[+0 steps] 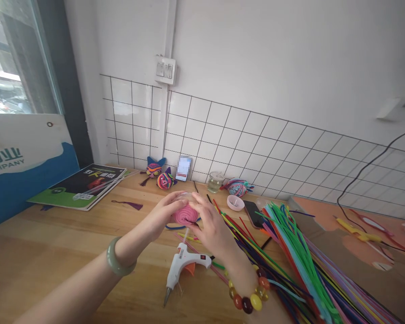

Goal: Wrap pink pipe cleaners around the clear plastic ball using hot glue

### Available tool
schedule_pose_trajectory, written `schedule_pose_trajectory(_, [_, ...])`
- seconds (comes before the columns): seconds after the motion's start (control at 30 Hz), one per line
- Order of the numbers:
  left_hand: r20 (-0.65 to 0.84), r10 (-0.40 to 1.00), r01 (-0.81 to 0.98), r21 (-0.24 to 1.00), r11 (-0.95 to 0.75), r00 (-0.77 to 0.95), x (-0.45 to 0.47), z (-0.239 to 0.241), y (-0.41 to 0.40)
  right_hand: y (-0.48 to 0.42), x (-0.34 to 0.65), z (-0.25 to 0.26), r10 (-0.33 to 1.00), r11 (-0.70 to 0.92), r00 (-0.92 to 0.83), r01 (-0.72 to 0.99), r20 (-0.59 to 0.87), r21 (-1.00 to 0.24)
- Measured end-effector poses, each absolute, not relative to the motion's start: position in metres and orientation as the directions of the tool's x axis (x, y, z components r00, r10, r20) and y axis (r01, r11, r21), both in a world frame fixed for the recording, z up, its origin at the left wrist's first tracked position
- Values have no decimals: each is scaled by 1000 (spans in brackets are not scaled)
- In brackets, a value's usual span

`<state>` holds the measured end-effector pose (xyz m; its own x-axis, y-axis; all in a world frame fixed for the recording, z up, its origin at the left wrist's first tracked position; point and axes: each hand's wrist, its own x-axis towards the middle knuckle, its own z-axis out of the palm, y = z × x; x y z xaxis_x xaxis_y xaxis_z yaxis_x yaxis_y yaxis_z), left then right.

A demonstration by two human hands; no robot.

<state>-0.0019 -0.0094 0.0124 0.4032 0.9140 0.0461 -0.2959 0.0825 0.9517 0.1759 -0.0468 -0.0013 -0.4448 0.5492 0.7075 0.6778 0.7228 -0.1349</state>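
Observation:
Between my two hands is a round pink piece (186, 213) coiled in a spiral, like wound pipe cleaner. My left hand (167, 210) has its fingers closed along the piece's left and upper side. My right hand (211, 220) grips it from the right, with a short dark strand at its lower edge near the fingertips. Just below my hands, a white hot glue gun (185, 261) lies on the wooden table with its nozzle pointing toward me. A clear glue stick (186, 235) sticks out of its back end.
Many coloured pipe cleaners (300, 261) cover the right side. Behind stand striped animal-head ornaments (165, 179), a propped phone (183, 168), a glass jar (216, 181), a pink bowl (235, 203) and a dark phone (253, 213). A book (84, 186) lies left, a yellow-handled tool (357, 233) far right.

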Motion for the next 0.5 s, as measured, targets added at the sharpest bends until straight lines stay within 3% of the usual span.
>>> schedule_pose_trajectory(0.1, [41, 923, -291, 953, 79, 382, -1, 13, -9, -49, 175, 1, 593, 722, -430, 659, 681, -212])
schedule_pose_trajectory(0.3, [23, 940, -265, 961, 73, 340, -5, 13, -5, -51, 187, 9, 764, 596, -220, 604, 607, -530])
schedule_pose_trajectory(0.4, [45, 944, -270, 962, 48, 328, -9, 13, -3, -47, 200, 15, 896, 379, -112, 696, 430, -609])
schedule_pose_trajectory(0.5, [55, 952, -284, 958, 35, 301, -12, 17, -1, -44, 211, 15, 967, 249, -159, 767, 201, -592])
